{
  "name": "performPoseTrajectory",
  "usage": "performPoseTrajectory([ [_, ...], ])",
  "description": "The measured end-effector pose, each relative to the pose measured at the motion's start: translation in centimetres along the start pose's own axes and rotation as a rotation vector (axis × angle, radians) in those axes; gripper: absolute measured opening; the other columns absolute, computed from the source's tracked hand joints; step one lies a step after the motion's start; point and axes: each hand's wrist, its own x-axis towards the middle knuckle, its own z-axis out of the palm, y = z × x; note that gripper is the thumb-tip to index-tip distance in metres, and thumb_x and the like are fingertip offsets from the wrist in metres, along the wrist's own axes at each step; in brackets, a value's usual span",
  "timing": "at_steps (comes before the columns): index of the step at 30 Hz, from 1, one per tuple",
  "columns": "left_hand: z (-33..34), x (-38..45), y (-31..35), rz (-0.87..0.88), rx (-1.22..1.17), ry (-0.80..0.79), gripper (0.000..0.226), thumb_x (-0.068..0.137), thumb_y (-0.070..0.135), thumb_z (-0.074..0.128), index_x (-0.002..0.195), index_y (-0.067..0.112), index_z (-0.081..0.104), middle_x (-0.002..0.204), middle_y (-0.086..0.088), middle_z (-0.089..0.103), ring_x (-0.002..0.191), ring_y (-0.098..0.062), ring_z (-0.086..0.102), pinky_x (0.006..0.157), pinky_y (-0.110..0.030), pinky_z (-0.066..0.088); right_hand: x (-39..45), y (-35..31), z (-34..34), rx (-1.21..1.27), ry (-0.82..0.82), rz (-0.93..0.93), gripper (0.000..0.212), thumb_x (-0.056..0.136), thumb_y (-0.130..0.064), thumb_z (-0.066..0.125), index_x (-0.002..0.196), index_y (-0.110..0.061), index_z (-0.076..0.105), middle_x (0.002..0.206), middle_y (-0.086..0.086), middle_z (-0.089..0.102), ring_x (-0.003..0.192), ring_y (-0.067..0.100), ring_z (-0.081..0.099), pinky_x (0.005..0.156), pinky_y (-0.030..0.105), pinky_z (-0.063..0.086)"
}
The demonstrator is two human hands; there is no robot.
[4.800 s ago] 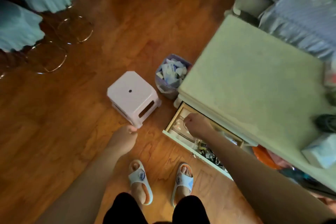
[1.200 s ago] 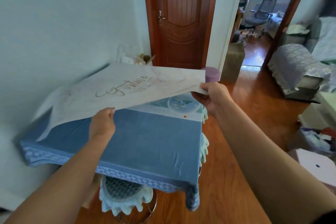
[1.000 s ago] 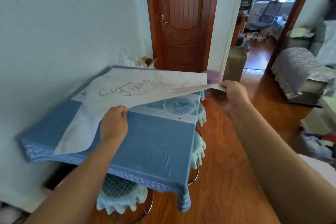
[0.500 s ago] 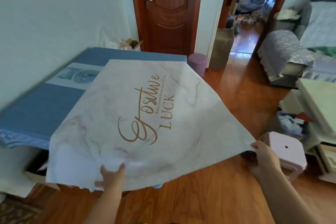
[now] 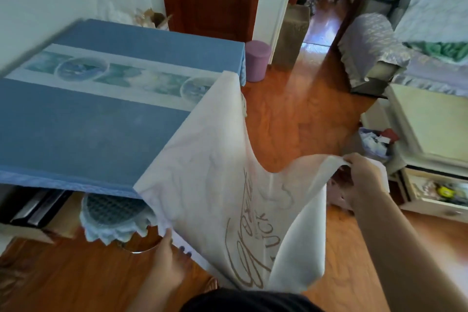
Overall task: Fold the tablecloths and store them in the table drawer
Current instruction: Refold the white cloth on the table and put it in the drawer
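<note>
A white marbled tablecloth [image 5: 207,172] with gold lettering hangs half off the near right corner of a table and sags toward me. My left hand [image 5: 168,258] grips its lower left edge below the table edge. Out to the right, at about table height, its other corner is pinched in my right hand [image 5: 362,175]. A blue tablecloth [image 5: 96,119] with a pale patterned band still covers the table. At the right, the cream table's drawer [image 5: 430,192] stands open with small items inside.
A stool with a frilly blue cover [image 5: 114,218] stands under the blue table. A purple bin [image 5: 257,59] is by the door. A waste basket [image 5: 374,142] and a pink stool [image 5: 339,195] sit near the cream table [image 5: 435,121]. Wooden floor lies between.
The white cloth has been pulled off the blue table toward me and now droops, folding in the middle. My right hand has risen; my left hand has shifted right along the lower edge.
</note>
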Motion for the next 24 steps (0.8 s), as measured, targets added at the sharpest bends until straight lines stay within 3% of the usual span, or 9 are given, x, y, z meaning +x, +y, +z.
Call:
performPoseTrajectory([
  [3,2.7,-0.7,-1.0,-0.076,0.042,-0.174,0.045,0.093,0.042,0.068,0.128,0.017,0.056,0.113,-0.006,0.066,0.109,-0.027,0.06,0.098,-0.045,0.049,1.5,-0.5,-2.2,0.083,0.058,-0.063,0.021,0.074,-0.026,0.069,0.094,-0.021,0.068,0.095,0.009,0.072,0.084,0.021,0.071,0.06,0.035,0.06],
  [5,5.6,-0.4,-1.3,0.071,0.266,-0.224,0.052,0.092,0.043,0.069,0.137,0.023,0.053,0.122,-0.001,0.066,0.116,-0.023,0.06,0.104,-0.044,0.045,2.8,-2.1,-4.8,0.127,0.057,-0.106,0.038,0.069,-0.021,0.067,0.106,-0.017,0.071,0.1,0.014,0.073,0.084,0.024,0.073,0.054,0.031,0.056],
  [9,13.5,-3.6,-1.5,0.314,0.523,-0.449,0.114,0.049,0.081,0.078,0.147,0.034,0.044,0.119,0.007,0.065,0.107,-0.015,0.061,0.098,-0.038,0.046,1.7,-8.1,-7.4,0.201,-0.048,-0.232,0.012,0.087,-0.007,0.06,0.098,-0.006,0.063,0.087,0.016,0.068,0.072,0.024,0.072,0.061,0.036,0.06],
  [11,18.4,-9.2,-1.8,0.372,0.672,-0.678,0.101,0.05,0.087,0.074,0.138,0.049,0.043,0.128,0.021,0.06,0.119,-0.008,0.059,0.106,-0.039,0.047,1.4,-11.6,-7.6,0.196,-0.123,-0.284,0.007,0.092,-0.002,0.055,0.087,-0.004,0.059,0.072,0.016,0.063,0.057,0.022,0.068,0.056,0.036,0.061],
  [13,23.0,-14.4,-3.1,0.604,0.862,-0.858,0.073,0.07,0.078,0.07,0.135,0.056,0.043,0.126,0.028,0.06,0.117,-0.002,0.062,0.094,-0.028,0.056,1.8,-14.8,-7.6,0.201,-0.204,-0.306,0.01,0.094,0.003,0.05,0.089,-0.002,0.057,0.068,0.015,0.058,0.054,0.022,0.063,0.05,0.033,0.059],
  [15,27.1,-16.7,-4.6,1.004,1.058,-0.647,0.067,0.08,0.06,0.077,0.137,0.045,0.046,0.121,0.026,0.063,0.107,0.0,0.065,0.084,-0.016,0.053,2.3,-17.3,-8.2,0.169,-0.277,-0.292,0.012,0.096,0.005,0.046,0.095,-0.002,0.056,0.07,0.013,0.057,0.056,0.022,0.061,0.048,0.032,0.058],
  [17,29.9,-16.0,-5.2,1.182,1.192,-0.26,0.067,0.076,0.04,0.082,0.136,0.024,0.055,0.117,0.005,0.07,0.104,-0.019,0.069,0.089,-0.028,0.053,3.6,-19.3,-9.6,0.124,-0.329,-0.284,0.011,0.098,0.003,0.046,0.096,-0.002,0.056,0.072,0.013,0.058,0.057,0.021,0.061,0.048,0.032,0.059],
  [20,30.8,-12.0,-6.1,0.93,1.267,-0.085,0.069,0.06,0.052,0.074,0.116,0.012,0.071,0.105,-0.007,0.076,0.103,-0.033,0.069,0.091,-0.041,0.056,5.2,-23.6,-12.9,0.134,-0.385,-0.297,0.012,0.098,0.003,0.047,0.094,0.0,0.057,0.074,0.015,0.058,0.052,0.022,0.062,0.044,0.032,0.057],
  [24,33.0,-10.6,-12.4,0.803,1.211,-0.046,0.062,0.084,0.048,0.077,0.125,0.002,0.065,0.128,-0.016,0.067,0.122,-0.034,0.061,0.105,-0.039,0.047,5.2,-32.1,-18.6,0.244,-0.432,-0.369,0.008,0.099,0.003,0.048,0.098,0.004,0.057,0.076,0.017,0.063,0.047,0.021,0.066,0.044,0.032,0.057],
])
